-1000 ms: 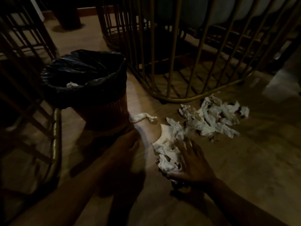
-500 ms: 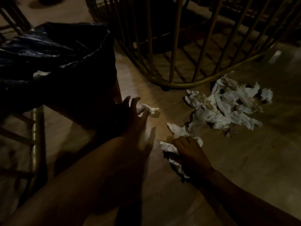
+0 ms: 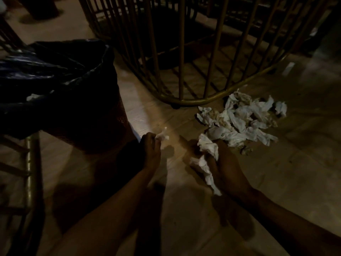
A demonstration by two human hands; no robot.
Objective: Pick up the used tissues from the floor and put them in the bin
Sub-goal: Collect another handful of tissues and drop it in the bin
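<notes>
A bin (image 3: 77,100) lined with a black plastic bag stands on the floor at the left, with a white scrap (image 3: 33,97) visible inside. Just right of its base, my left hand (image 3: 152,152) pinches a small crumpled tissue (image 3: 163,135) between its fingertips. My right hand (image 3: 227,167) is closed around a bunch of white tissues (image 3: 207,156) that hang out of its left side. A pile of several crumpled, stained tissues (image 3: 243,119) lies on the wooden floor just beyond my right hand.
A round gold metal cage-like furniture base (image 3: 182,102) stands on the floor right behind the pile and the bin. Gold chair legs (image 3: 29,163) rise at the left edge. The scene is dim, lit by one bright patch between my hands.
My left hand has closed on the small tissue next to the bin and lifted it. My right hand has gathered its bunch of tissues off the floor and turned palm upward.
</notes>
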